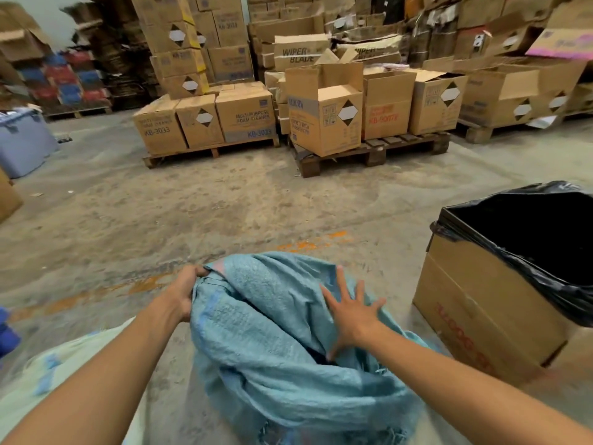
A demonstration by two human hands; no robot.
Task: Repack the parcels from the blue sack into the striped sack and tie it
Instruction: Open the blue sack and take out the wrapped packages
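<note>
One crumpled, frayed blue sack (288,348)

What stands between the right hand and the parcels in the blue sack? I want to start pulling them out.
The sack's own cloth. The right hand lies spread on folds of the blue sack that slump over its mouth, while the left hand grips the rim. No parcels show.

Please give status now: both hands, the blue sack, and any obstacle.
Left hand grips blue sack rim. Right hand open, flat on sack. Lined box beside it, not blocking.
</note>
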